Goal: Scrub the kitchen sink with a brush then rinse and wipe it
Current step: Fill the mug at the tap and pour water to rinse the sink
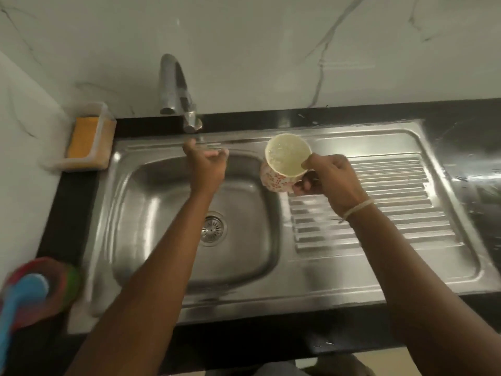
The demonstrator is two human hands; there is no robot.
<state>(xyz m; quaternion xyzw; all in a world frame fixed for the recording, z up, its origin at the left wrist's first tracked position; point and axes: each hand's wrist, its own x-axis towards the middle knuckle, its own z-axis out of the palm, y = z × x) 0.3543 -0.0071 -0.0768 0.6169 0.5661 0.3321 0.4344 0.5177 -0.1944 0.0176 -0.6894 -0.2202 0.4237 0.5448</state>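
A steel sink [151,202] with a round drain [213,229] fills the middle of the view, with a ribbed drainboard [393,202] on its right. My right hand [329,180] grips a white mug with a red floral pattern [282,164] by its handle, holding it over the bowl's right rim; water shows inside it. My left hand [207,164] is over the bowl's back edge just below the faucet [177,90], fingers curled apart and holding nothing. A blue-handled brush [19,302] rests at the lower left.
The brush lies in a red and green bowl [58,289] on the black counter [461,126]. A clear holder with an orange sponge [88,142] stands at the sink's back left corner. A marble wall rises behind the faucet.
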